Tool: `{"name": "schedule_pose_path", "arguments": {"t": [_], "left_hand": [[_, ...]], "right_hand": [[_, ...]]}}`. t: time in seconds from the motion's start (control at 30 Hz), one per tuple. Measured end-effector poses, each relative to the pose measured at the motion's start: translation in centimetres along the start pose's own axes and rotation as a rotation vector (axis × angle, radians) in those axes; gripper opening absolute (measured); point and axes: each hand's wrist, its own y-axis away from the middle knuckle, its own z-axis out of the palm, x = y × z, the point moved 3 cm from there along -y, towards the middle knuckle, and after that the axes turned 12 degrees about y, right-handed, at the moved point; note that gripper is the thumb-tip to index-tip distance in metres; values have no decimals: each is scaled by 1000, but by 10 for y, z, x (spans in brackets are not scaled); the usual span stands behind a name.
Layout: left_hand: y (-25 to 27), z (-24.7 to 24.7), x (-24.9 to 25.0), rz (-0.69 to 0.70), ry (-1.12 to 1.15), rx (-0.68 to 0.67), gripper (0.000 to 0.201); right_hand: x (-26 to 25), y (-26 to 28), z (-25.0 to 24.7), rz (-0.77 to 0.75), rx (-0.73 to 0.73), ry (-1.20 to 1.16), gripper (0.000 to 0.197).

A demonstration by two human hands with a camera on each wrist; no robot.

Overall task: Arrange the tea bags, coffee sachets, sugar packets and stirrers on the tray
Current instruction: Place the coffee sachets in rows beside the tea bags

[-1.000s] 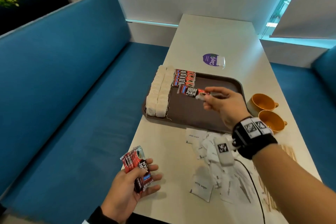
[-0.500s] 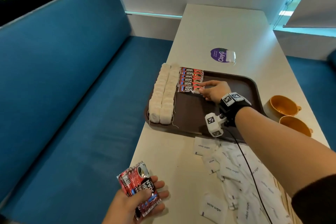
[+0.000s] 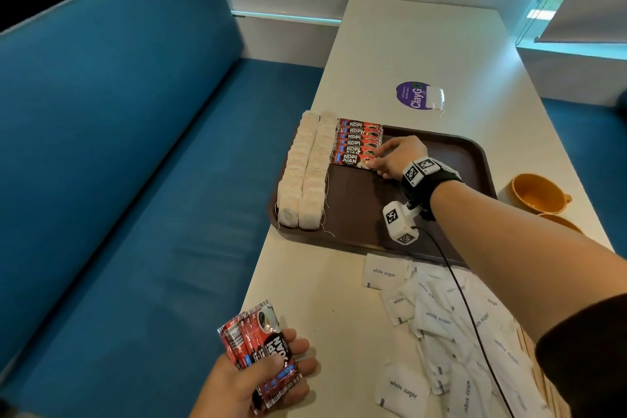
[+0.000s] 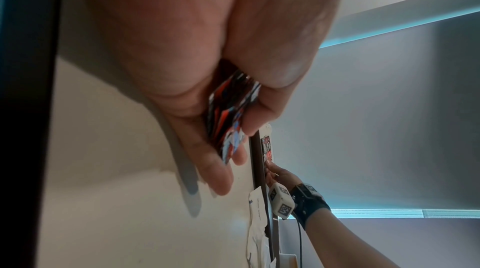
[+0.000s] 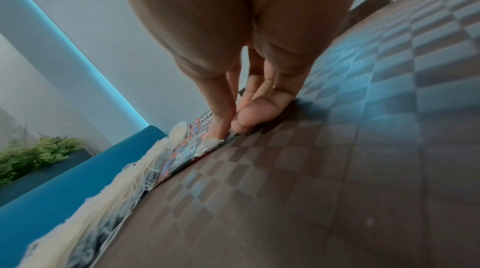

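A brown tray [image 3: 441, 153] holds two rows of tea bags [image 3: 305, 173] along its left side and a row of red coffee sachets [image 3: 358, 137] beside them. My right hand [image 3: 375, 164] reaches over the tray, and its thumb and fingertips [image 5: 221, 128] pinch the right end of the nearest coffee sachet [image 3: 349, 158], which lies flat. Near the table's left front edge, my left hand [image 3: 271, 380] grips a stack of coffee sachets [image 3: 261, 346] between thumb and fingers [image 4: 221, 169]. White sugar packets [image 3: 437, 316] lie loose in front of the tray. Wooden stirrers [image 3: 551, 397] show partly under my right arm.
Two orange cups [image 3: 536, 193] stand to the right of the tray. Behind it a purple sticker [image 3: 412, 98] and a lone tea bag [image 3: 435, 98] lie on the table. A blue bench [image 3: 135, 180] runs along the table's left side.
My right hand has brought a coffee sachet down from above the tray and laid it at the near end of the sachet row. The left hand still holds its stack.
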Motion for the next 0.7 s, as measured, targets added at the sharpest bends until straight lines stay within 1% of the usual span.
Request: {"name": "schedule_pose_path", "arguments": {"t": [0.13,0.27,0.33,0.4,0.43,0.5,0.57,0.7], "left_hand": [[-1,-3,-1,-5,-1,8,52],[1,-2,-1,27,-45,3,55],[1,0,-3,84,-73,7,53],[0,1,-5,159,-90,43,41],[0,1,-7,195,-89,66,31],[0,2,-8,237,-91,107,22],[1,4,-8,262,-112,120,19],[7,5,-11,324,-156,132,19]], "right_hand": [[-3,0,-3,11,12,8,26],[1,3,-6,12,8,-21,28],[3,10,-9,7,10,-65,28],[3,24,-15,-22,26,-80,26],[2,34,-19,-39,30,-79,25],[-2,60,-27,-77,19,-104,20],[-8,93,-36,-134,-3,-138,13],[-9,183,-43,-235,-81,-209,2]]}}
